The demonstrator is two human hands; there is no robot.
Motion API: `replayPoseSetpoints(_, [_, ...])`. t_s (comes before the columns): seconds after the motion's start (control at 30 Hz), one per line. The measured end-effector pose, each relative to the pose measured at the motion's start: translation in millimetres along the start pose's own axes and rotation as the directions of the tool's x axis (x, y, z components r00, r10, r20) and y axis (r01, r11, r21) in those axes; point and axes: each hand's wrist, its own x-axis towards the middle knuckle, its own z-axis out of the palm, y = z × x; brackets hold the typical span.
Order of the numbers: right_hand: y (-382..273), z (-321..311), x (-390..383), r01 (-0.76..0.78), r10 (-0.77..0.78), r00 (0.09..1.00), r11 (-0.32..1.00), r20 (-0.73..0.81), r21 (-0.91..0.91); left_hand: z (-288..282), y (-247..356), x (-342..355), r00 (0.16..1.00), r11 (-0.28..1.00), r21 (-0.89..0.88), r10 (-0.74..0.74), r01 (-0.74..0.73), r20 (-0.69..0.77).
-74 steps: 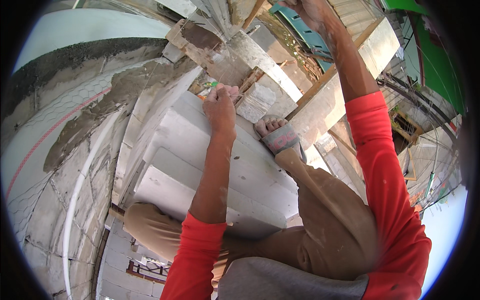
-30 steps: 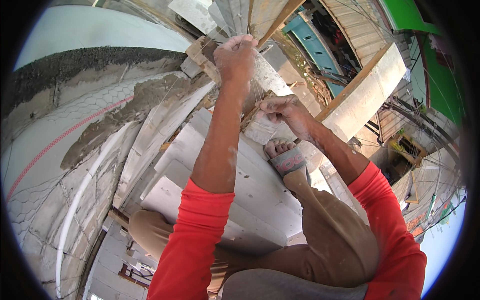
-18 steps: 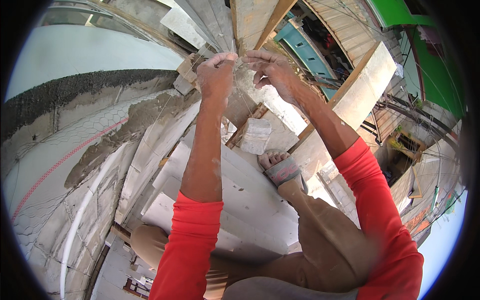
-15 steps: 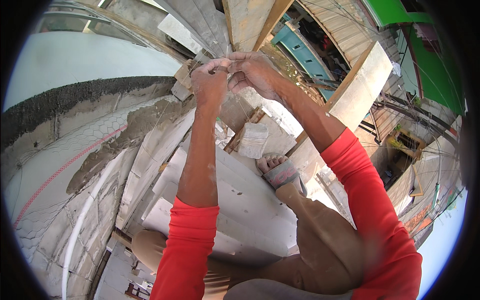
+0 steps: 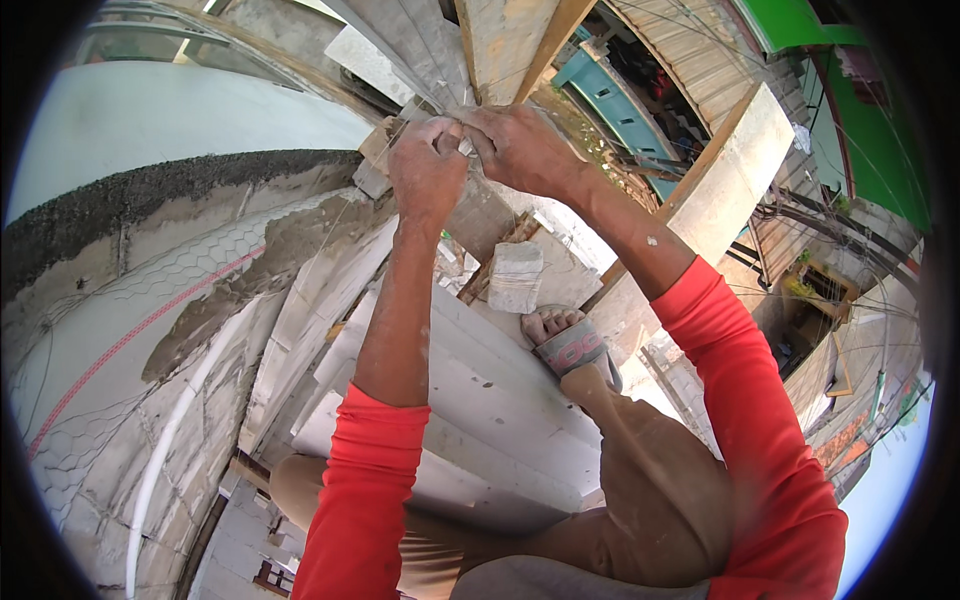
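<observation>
Both of the person's hands meet in the upper centre of the frame. The left hand (image 5: 428, 165) has its fingers curled inward, and the right hand (image 5: 520, 148) is bent over close beside it. Their fingertips are partly hidden, so whether either grips anything cannot be told; a small pale bit (image 5: 465, 147) shows between them. Below and to the right sits a pale block (image 5: 516, 278), apart from both hands and just above the person's sandalled foot (image 5: 566, 337).

The hands cover the lower ends of the grey boards (image 5: 400, 45) at the top, and the left forearm crosses in front of the white slabs (image 5: 500, 385) in the middle. A broad plank (image 5: 725, 175) slants across the upper right, with a teal structure (image 5: 620, 100) beyond it. On the left, wire mesh (image 5: 190, 262), a red-and-white cord (image 5: 150, 333) and a white pipe (image 5: 168, 440) run along the wall.
</observation>
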Motion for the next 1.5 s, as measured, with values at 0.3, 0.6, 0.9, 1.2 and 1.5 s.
replayPoseSetpoints(0.3, [3,-7,13,-0.036,0.085,0.972,0.975,0.221,-0.217,3,-3,-1,0.999,0.999,0.011,0.032,-0.032,-0.004])
replayPoseSetpoints(0.6, [-9,-16,25,-0.084,0.132,0.960,0.977,0.245,-0.196,-7,-5,3,0.995,0.999,0.001,-0.037,0.037,0.093])
replayPoseSetpoints(0.9, [-6,-5,15,-0.097,0.116,0.988,0.979,0.100,-0.177,8,15,-27,0.965,0.972,0.022,-0.228,0.233,-0.126])
replayPoseSetpoints(1.2, [-6,1,22,-0.098,0.102,0.994,0.990,0.036,-0.105,35,-21,2,0.938,0.512,-0.801,-0.302,0.311,0.171])
replayPoseSetpoints(1.5, [-13,-3,21,-0.247,0.251,0.968,0.961,-0.021,0.124,38,-3,2,0.870,-0.002,-0.928,-0.347,0.374,0.351])
